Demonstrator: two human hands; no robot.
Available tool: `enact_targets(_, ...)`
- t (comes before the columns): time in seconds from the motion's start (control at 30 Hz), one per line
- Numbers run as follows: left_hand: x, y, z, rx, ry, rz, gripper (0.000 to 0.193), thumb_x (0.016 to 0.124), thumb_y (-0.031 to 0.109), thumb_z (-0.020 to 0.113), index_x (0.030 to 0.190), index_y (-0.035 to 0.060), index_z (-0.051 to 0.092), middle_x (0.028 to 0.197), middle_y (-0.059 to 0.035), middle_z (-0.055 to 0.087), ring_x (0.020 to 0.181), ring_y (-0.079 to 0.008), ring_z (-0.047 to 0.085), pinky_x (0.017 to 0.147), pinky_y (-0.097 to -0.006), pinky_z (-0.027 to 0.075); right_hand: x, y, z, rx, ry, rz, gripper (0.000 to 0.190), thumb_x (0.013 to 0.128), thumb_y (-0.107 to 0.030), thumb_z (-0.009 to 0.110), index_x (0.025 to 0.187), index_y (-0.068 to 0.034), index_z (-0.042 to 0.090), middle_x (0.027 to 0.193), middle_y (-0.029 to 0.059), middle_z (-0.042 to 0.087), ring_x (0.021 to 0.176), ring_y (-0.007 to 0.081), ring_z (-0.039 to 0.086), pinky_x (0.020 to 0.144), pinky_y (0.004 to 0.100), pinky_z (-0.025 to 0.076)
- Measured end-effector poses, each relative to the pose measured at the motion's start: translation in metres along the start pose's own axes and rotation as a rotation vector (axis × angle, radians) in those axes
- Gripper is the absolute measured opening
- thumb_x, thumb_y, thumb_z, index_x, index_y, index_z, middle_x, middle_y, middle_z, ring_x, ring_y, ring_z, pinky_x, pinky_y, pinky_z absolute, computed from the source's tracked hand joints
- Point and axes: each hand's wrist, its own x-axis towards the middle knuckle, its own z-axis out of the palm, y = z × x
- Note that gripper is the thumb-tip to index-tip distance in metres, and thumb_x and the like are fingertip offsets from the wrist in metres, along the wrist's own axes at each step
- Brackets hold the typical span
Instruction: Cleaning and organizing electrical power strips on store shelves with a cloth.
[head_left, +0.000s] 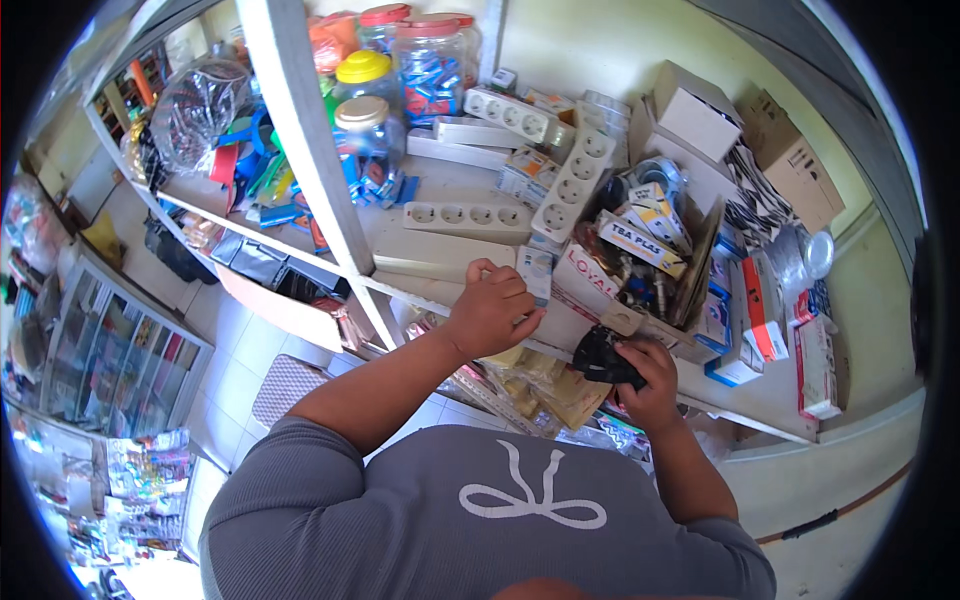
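Note:
My left hand (495, 309) hovers at the shelf's front edge with bent fingers and the thumb apart; I see nothing in it. Close by its fingertips stands a small blue-and-white box (534, 271). A long plain white box (442, 255) lies just behind the hand, and a white four-socket power strip (469, 217) rests beyond that. My right hand (651, 379) grips a crumpled black cloth (606, 355) in front of the shelf edge. Right behind the cloth is an open cardboard box (589, 271) crowded with small boxed goods and metal fittings.
A second power strip (574, 184) leans against the cardboard box. Plastic jars (427, 71) of small packets stand at the back left, beside a white upright post (304, 135). Several product boxes (761, 304) line the right side. Yellowish packets (574, 394) lie below the shelf.

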Motion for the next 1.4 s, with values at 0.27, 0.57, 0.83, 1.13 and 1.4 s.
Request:
enact_targets(0.27,-0.001,0.002,-0.003,-0.02,-0.004,-0.01,0.017,0.074,0.019,0.072,0.066,0.0151,0.058,0.073,0.0019,0.054,0.08,-0.0164,0.056,0.084,-0.042,0.03,0.0,-0.001,0.002,0.014,0.011,0.001,0.044,0.058,0.002,0.061,0.101,-0.005,0.068,0.093,0.0129,0.064,0.085,0.0321,0.061,0.077,0.0383,0.05)
enact_targets(0.57,-0.003,-0.006,-0.004,-0.073,-0.06,-0.071,0.013,0.083,0.017,0.064,0.075,0.0104,0.057,0.079,-0.0024,0.056,0.079,-0.0208,0.055,0.085,-0.0431,0.03,0.002,0.0,0.002,0.003,0.013,0.014,0.044,0.058,0.002,0.061,0.101,-0.005,0.068,0.096,0.0132,0.064,0.087,0.0324,0.061,0.078,0.0386,0.05)
enact_targets(0.83,-0.001,-0.005,-0.002,-0.194,0.062,-0.248,0.011,0.087,0.008,0.058,0.098,0.0102,0.059,0.08,-0.0046,0.059,0.081,-0.0238,0.056,0.087,-0.0415,0.03,-0.001,0.002,0.002,0.012,-0.003,0.046,0.048,0.058,0.002,0.059,0.104,-0.006,0.067,0.098,0.0122,0.063,0.091,0.0317,0.061,0.081,0.0389,0.049)
enact_targets(1.13,-0.002,-0.001,-0.008,-0.295,0.037,-0.314,0.018,0.083,0.006,0.066,0.1,0.0099,0.059,0.084,-0.0032,0.062,0.074,-0.0175,0.06,0.088,-0.0344,0.033,-0.002,0.001,-0.001,0.033,0.003,0.061,0.047,0.059,0.001,0.058,0.105,-0.005,0.067,0.098,0.0137,0.063,0.092,0.0313,0.061,0.083,0.0383,0.049)
enact_targets(1.4,-0.016,-0.009,0.002,-0.569,0.12,-0.54,0.008,0.092,0.014,0.06,0.097,0.0082,0.06,0.084,-0.0063,0.064,0.07,-0.021,0.058,0.069,-0.0316,0.045,-0.003,0.0,-0.003,0.027,0.002,0.078,0.049,0.061,-0.001,0.062,0.109,-0.011,0.067,0.099,0.0101,0.063,0.092,0.0305,0.06,0.081,0.0384,0.05)
